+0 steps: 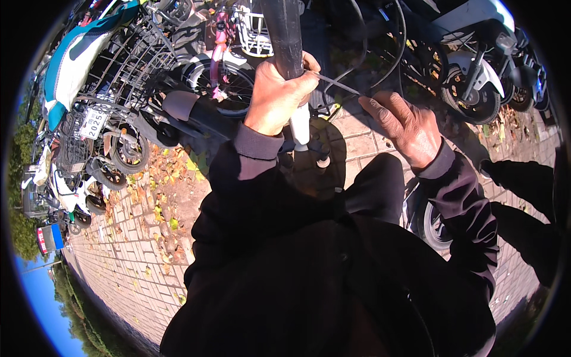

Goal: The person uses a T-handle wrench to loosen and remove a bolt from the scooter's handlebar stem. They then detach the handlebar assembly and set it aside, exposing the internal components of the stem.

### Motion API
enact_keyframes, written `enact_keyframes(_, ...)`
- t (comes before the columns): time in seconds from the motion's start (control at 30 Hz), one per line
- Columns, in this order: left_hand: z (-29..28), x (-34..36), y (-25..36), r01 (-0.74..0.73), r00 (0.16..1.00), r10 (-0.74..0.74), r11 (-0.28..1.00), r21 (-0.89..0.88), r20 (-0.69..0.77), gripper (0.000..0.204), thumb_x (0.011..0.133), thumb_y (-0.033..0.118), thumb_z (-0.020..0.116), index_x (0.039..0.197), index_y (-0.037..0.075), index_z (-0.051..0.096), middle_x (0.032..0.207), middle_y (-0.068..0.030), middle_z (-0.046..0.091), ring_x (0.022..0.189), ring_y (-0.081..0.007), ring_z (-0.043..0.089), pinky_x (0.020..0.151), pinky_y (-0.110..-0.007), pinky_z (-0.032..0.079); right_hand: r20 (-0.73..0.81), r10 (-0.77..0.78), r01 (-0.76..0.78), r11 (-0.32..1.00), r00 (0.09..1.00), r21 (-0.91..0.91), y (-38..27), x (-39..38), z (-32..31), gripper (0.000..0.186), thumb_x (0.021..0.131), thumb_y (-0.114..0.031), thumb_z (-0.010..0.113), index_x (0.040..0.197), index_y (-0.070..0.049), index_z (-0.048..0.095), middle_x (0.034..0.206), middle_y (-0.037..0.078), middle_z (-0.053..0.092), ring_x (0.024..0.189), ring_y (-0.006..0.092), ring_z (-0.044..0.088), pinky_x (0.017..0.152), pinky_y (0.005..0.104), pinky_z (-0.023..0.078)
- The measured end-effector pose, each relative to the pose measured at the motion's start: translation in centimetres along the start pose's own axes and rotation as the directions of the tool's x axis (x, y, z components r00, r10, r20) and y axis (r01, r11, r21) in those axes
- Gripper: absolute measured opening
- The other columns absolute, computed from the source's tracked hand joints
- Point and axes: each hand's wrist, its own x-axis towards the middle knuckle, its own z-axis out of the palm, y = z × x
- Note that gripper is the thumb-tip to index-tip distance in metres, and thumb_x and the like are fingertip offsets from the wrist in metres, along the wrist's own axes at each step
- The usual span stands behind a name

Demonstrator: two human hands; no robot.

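My left hand (282, 89) is closed around a thick black tube (282, 30) at the top middle. Below the hand, a white tube (300, 126) continues down toward the ground. A thin grey strip (338, 84), like a cable or tie, runs from beside my left thumb to my right fingertips. My right hand (407, 126) is bent, its thumb and fingers pinched at the strip's far end. The fingers partly hide that end.
Parked scooters and bicycles crowd the left, among them a wire basket (134, 50) and a teal-and-white seat (74, 65). A pink bicycle (220, 44) stands behind my left hand. More scooters (473, 83) line the right. Dry leaves lie on brick paving (131, 262).
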Motion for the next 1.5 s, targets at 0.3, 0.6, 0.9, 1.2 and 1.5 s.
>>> enact_keyframes(0.3, -0.6, -0.5, -4.2, -0.281, 0.954, 0.286, 0.958, 0.062, -0.085, 0.042, 0.086, 0.012, 0.080, 0.121, -0.001, 0.059, 0.089, -0.0036, 0.067, 0.076, -0.0089, 0.064, 0.069, -0.023, 0.052, -0.049, 0.215, -0.164, 0.854, 0.975, 0.493, 1.6, 1.8, 0.9, 0.037, 0.089, -0.008, 0.073, 0.125, -0.004, 0.066, 0.075, 0.001, 0.060, 0.059, 0.0132, 0.059, 0.048, 0.0284, 0.046)
enact_keyframes(0.6, -1.7, 0.4, -4.8, -0.302, 0.953, 0.302, 0.953, -0.010, 0.034, 0.040, 0.084, 0.018, 0.083, 0.113, 0.001, 0.062, 0.085, -0.0046, 0.068, 0.072, -0.0108, 0.065, 0.067, -0.025, 0.052, 0.731, 0.087, -0.561, -0.582, 0.677, 0.589, 4.3, 1.2, 1.8, 0.027, 0.098, -0.023, 0.067, 0.112, 0.000, 0.070, 0.058, 0.000, 0.056, 0.036, 0.0039, 0.035, 0.037, 0.0200, 0.024)
enact_keyframes(0.9, -0.7, 0.1, -4.6, -0.286, 0.957, 0.285, 0.958, -0.013, -0.053, 0.022, 0.087, 0.004, 0.074, 0.106, 0.002, 0.064, 0.076, -0.0032, 0.067, 0.063, -0.0093, 0.062, 0.059, -0.022, 0.046, 0.230, 0.529, -0.407, 0.247, 0.817, 0.879, 1.3, 2.2, 1.3, 0.027, 0.093, -0.031, 0.073, 0.097, -0.005, 0.070, 0.068, 0.001, 0.063, 0.053, 0.0059, 0.049, 0.049, 0.0235, 0.036)
enact_keyframes(1.2, -0.5, 0.2, -4.6, -0.280, 0.956, 0.281, 0.960, 0.021, -0.081, 0.019, 0.088, 0.001, 0.070, 0.106, 0.001, 0.065, 0.078, -0.0041, 0.068, 0.062, -0.0086, 0.062, 0.056, -0.022, 0.045, -0.048, -0.103, 0.096, 0.986, 0.994, -0.137, 1.3, 1.0, 0.7, 0.039, 0.089, -0.025, 0.073, 0.121, -0.006, 0.061, 0.085, 0.008, 0.065, 0.065, 0.0244, 0.067, 0.056, 0.0334, 0.053)
enact_keyframes(1.5, -1.0, 0.0, -4.3, -0.264, 0.964, 0.265, 0.964, -0.030, 0.005, 0.025, 0.088, 0.002, 0.070, 0.111, 0.000, 0.064, 0.085, -0.0067, 0.069, 0.068, -0.0094, 0.063, 0.058, -0.021, 0.045, 0.674, 0.249, -0.494, -0.515, 0.696, 0.700, 1.6, 2.0, 0.8, 0.020, 0.099, -0.016, 0.063, 0.110, -0.001, 0.070, 0.065, -0.007, 0.053, 0.046, 0.0051, 0.042, 0.044, 0.0226, 0.035)
